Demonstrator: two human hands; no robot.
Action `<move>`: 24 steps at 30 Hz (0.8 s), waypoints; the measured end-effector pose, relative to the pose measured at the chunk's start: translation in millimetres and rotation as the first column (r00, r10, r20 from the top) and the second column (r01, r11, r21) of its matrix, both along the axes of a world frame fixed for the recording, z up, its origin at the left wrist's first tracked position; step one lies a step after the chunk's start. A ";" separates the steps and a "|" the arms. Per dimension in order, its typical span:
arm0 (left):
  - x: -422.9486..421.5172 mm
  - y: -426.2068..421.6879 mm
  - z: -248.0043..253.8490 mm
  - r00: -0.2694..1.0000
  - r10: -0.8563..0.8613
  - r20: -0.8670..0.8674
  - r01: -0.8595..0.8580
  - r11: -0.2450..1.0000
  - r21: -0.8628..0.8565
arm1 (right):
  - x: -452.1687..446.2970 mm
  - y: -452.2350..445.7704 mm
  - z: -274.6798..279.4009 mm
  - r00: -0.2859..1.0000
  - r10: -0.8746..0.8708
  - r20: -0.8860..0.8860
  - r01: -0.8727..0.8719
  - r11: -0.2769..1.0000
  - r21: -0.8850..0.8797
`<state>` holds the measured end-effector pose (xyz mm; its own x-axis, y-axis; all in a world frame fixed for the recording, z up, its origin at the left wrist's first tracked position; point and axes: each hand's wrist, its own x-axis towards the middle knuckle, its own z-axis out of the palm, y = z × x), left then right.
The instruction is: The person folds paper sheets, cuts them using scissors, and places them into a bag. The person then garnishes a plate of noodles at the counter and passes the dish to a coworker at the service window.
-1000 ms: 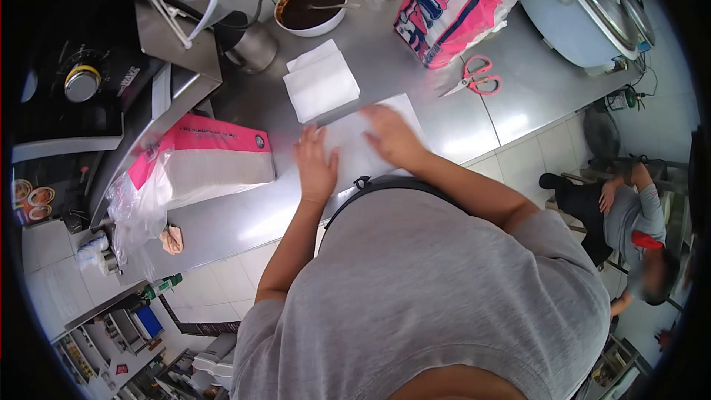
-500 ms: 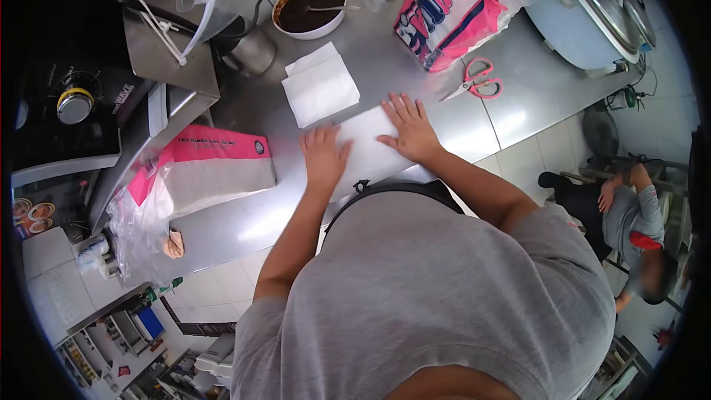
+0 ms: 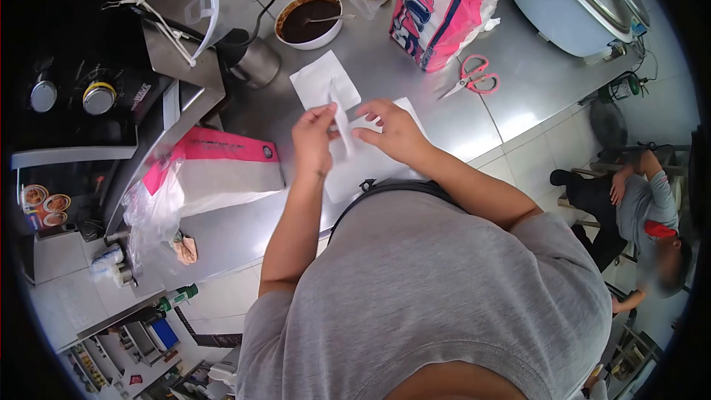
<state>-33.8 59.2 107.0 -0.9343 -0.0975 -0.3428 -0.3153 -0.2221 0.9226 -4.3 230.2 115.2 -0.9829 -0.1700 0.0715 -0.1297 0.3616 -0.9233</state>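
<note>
A white paper napkin [image 3: 343, 137], raised and folded into a narrow strip, is pinched between the thumb and fingers of my left hand [image 3: 314, 141]. Just right of it is my right hand [image 3: 396, 133], its fingers apart and slightly bent, holding nothing that I can see. Beneath the hands another white paper sheet [image 3: 409, 109] lies on the counter, partly hidden by my right hand. Beyond my left hand lies a small pile of white napkins [image 3: 315, 78].
Around the steel counter [image 3: 444, 122] are pink-handled scissors [image 3: 480, 78], a bowl of dark sauce [image 3: 307, 21] with a spoon, a pink-and-white bag [image 3: 437, 11], a metal jug [image 3: 258, 63] and an opened napkin pack [image 3: 226, 178]. A seated person [image 3: 629, 200] is at the right.
Both hands lay flat pressing white paper. Now my left hand has lifted a folded napkin off the counter, and my right hand has come up beside it.
</note>
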 end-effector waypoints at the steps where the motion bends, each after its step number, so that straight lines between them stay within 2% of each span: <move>1: 12.3 2.7 1.9 0.999 -0.022 0.048 0.018 0.996 0.089 | 3.2 -4.3 7.2 0.998 0.029 0.051 -0.027 0.998 -0.056; 3: 32.2 5.0 3.6 0.988 -0.075 0.136 0.035 0.962 0.271 | 8.2 -7.6 6.2 0.983 0.050 0.174 -0.018 0.983 -0.181; 7: 52.7 7.6 -0.9 0.985 -0.073 0.154 -0.001 0.901 0.435 | 19.2 -1.4 6.6 0.917 0.116 0.382 0.032 0.933 -0.359; 10: 60.8 9.6 6.4 0.979 -0.057 0.195 -0.041 0.886 0.463 | 28.1 8.0 17.8 0.900 0.245 0.360 -0.097 0.919 -0.383; 13: 64.1 8.1 5.7 0.976 -0.037 0.213 -0.075 0.865 0.496 | 44.4 19.1 27.8 0.924 0.320 0.209 -0.222 0.894 -0.389; 15: 61.7 4.2 1.5 0.969 -0.049 0.243 -0.089 0.848 0.523 | 52.1 22.0 33.4 0.937 0.311 0.156 -0.247 0.910 -0.332; 16: 62.1 4.2 0.2 0.964 -0.057 0.260 -0.095 0.839 0.535 | 55.5 24.1 33.9 0.943 0.306 0.130 -0.256 0.918 -0.304; 19: 66.2 10.2 10.9 0.960 -0.029 0.278 -0.148 0.792 0.592 | 52.8 27.4 13.9 0.935 0.292 0.201 -0.209 0.912 -0.353; 22: 66.4 5.7 -0.4 0.959 -0.036 0.281 -0.141 0.798 0.586 | 53.5 34.0 16.6 0.923 0.252 0.290 -0.200 0.960 -0.196; 24: 68.3 6.6 0.7 0.955 -0.030 0.296 -0.158 0.790 0.592 | 56.6 33.4 14.5 0.940 0.188 0.284 -0.128 0.967 -0.219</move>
